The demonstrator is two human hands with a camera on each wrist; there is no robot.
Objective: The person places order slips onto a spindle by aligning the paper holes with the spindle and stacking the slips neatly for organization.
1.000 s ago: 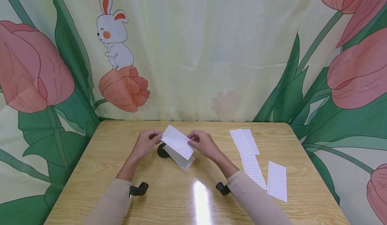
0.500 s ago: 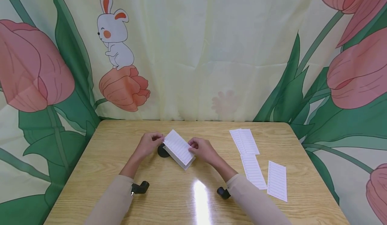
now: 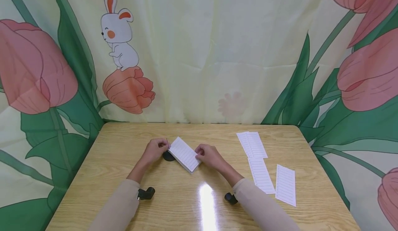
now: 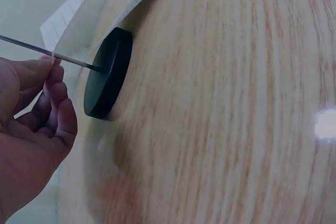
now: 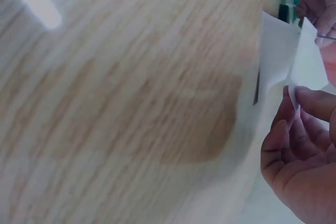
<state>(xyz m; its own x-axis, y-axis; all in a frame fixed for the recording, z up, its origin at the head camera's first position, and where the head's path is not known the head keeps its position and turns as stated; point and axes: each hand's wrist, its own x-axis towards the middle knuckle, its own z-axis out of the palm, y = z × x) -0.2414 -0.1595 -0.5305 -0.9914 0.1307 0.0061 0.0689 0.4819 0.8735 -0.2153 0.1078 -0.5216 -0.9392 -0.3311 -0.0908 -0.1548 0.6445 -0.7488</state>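
A receipt spike stands on the table, with a round black base (image 4: pixel 109 74) and a thin metal rod (image 4: pixel 76 60). The upper lined paper slip (image 3: pixel 185 152) is held between both hands, with the rod passing through it near its corner in the left wrist view. My left hand (image 3: pixel 155 150) pinches that corner right beside the rod. At the slip's opposite end, my right hand (image 3: pixel 210 155) grips the edge between thumb and fingers. Beneath it lies another slip (image 5: pixel 276 51), lower down by the base and mostly covered in the head view.
Several more lined slips lie at the right of the wooden table (image 3: pixel 124 155): an overlapping pair (image 3: pixel 257 144), one slip (image 3: pixel 261 175) below them and a separate slip (image 3: pixel 285 185). Black wrist cameras (image 3: pixel 146 193) jut inward from the sleeves. A printed curtain (image 3: pixel 199 51) hangs behind.
The upper slip has come down along the rod, close over the lower slip. Both hands have sunk toward the table with it, still gripping it.
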